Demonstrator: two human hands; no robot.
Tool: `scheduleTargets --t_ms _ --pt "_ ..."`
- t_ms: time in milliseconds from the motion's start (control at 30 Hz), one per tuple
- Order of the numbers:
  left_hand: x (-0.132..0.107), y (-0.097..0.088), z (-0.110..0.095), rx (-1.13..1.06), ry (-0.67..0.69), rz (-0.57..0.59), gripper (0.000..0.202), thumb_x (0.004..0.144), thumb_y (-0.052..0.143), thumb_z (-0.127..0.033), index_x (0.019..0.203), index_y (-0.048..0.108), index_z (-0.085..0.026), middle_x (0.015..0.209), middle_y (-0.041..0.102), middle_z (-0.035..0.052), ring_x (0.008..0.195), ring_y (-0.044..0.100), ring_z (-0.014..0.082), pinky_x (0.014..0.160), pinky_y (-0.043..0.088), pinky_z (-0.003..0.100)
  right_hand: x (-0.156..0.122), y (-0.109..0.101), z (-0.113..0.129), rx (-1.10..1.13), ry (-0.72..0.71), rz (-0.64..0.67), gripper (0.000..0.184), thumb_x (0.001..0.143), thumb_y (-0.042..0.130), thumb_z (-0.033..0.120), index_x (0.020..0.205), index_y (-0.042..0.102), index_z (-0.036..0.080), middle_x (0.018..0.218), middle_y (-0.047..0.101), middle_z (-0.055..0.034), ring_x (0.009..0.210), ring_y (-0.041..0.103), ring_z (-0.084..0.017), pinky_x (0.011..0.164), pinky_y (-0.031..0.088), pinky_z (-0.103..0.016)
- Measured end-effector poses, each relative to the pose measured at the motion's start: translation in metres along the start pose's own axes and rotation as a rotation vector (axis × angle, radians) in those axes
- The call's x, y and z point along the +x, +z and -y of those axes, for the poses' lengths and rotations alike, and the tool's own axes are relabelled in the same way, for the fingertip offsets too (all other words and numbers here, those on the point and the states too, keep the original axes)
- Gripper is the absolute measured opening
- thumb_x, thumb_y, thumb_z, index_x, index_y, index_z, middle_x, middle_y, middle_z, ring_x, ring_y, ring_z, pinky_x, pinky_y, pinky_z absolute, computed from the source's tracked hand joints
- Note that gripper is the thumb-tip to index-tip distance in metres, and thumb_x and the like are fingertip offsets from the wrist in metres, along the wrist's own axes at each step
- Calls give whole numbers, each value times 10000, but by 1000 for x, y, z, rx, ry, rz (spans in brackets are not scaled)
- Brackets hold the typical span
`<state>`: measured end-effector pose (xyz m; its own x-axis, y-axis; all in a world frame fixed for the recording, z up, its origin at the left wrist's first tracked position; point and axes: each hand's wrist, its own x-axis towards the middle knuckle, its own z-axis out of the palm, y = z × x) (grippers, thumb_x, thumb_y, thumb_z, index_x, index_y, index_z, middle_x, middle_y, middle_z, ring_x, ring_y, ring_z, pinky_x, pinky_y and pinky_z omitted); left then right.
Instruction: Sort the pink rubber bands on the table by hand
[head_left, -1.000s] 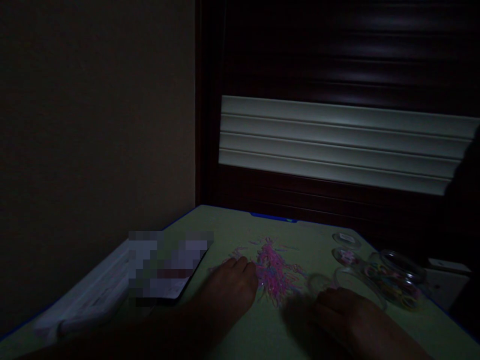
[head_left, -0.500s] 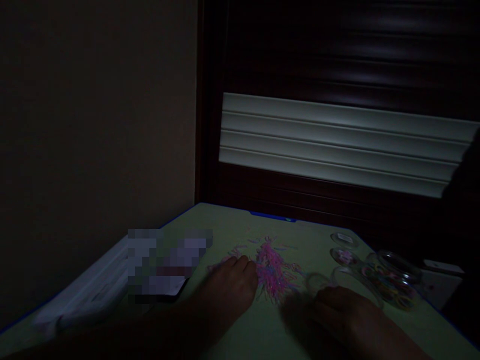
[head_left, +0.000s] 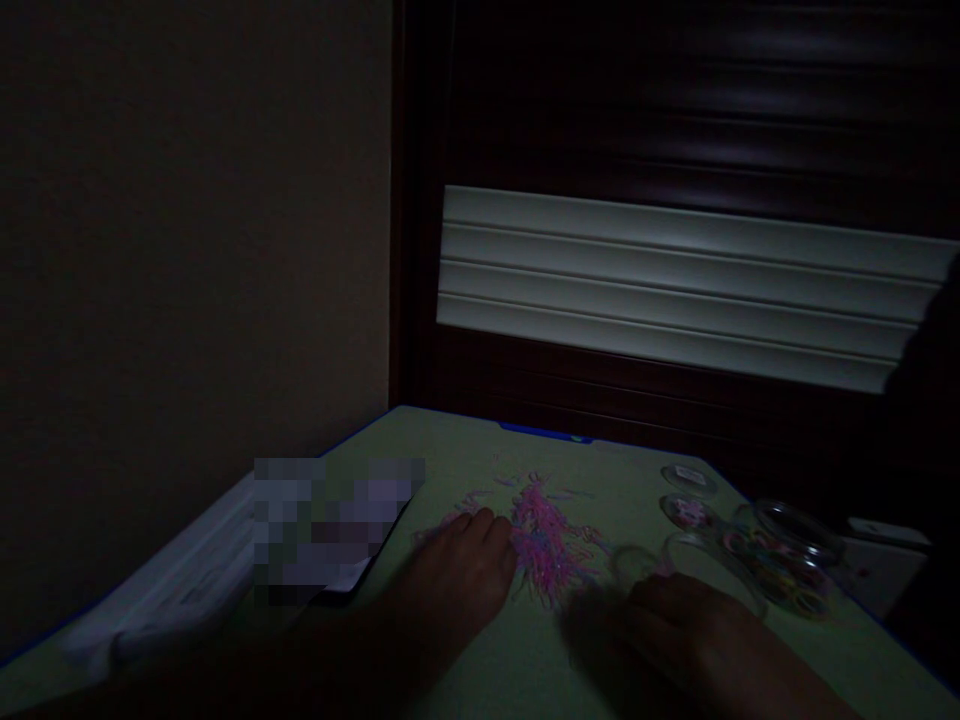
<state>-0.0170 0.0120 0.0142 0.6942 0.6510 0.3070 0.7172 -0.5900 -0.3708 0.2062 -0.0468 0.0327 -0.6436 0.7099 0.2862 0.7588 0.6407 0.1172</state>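
Observation:
A loose pile of small pink and purple elastic bands lies on the pale green tabletop. At the pile's left edge rests my left hand, back upward and fingers curled down; whatever they hold is hidden. My right hand is low over the table to the right of the pile. Its fingers are bent together, with the tips lost in shadow, so I cannot see what is in them. Just beyond it lies a clear round container, partly covered by the hand.
On the right a clear jar holds colourful bands, near two small round lids or tubs. A white box-like object is past the jar. Left are a dark-edged flat item and a white bundle. Wall and dark shutters stand behind.
Almost nothing differs. Both hands stay in the same places, with at most a very slight shift of the fingers and the view.

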Motion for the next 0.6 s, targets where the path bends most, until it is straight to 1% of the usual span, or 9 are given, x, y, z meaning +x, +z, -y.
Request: scheduleTargets --t_ms 33,67,133,267,433,533,600 --pt "0 0 0 9 3 -6 167 782 478 -6 844 573 -128 850 576 74 806 529 234 682 432 346 -1 2 -1 -21 12 -18 165 703 567 54 766 571 207 684 590 6 610 537 -132 559 353 -236" --pt "0 1 0 19 8 -18 162 786 477 -14 845 567 -134 842 573 70 798 528 235 673 432 348 -1 3 -1 -9 -1 14 152 711 561 61 750 563 208 681 586 10 600 531 -126 543 346 -230" --pt "-1 2 0 32 14 -47 167 796 468 -19 866 555 -143 847 570 67 800 525 234 673 428 350 -2 3 -2 6 -4 -14 146 728 546 72 764 559 212 688 582 13 593 526 -122 525 338 -226" --pt "-2 3 0 33 19 -81 179 805 455 -17 889 536 -153 860 567 62 814 521 228 696 420 351 0 3 -2 26 -21 -53 159 695 559 61 746 545 211 659 563 21 547 501 -115 492 321 -225" --pt "-1 3 0 34 77 -122 157 809 465 -30 871 529 -159 824 566 46 781 522 220 677 419 344 1 6 -3 0 -19 -59 152 698 577 77 768 560 211 668 583 15 560 527 -120 500 329 -226" --pt "0 2 0 38 112 -160 193 803 488 -41 955 525 -153 849 570 45 775 522 215 670 419 341 1 4 -3 -16 -11 -46 138 701 583 92 765 569 215 673 595 15 583 549 -130 542 351 -236" --pt "-1 3 1 36 129 -175 200 788 510 -43 959 532 -145 858 573 48 776 522 215 672 419 341 1 0 -1 -18 -11 -39 126 704 588 102 765 573 212 672 599 12 584 553 -133 551 359 -238"
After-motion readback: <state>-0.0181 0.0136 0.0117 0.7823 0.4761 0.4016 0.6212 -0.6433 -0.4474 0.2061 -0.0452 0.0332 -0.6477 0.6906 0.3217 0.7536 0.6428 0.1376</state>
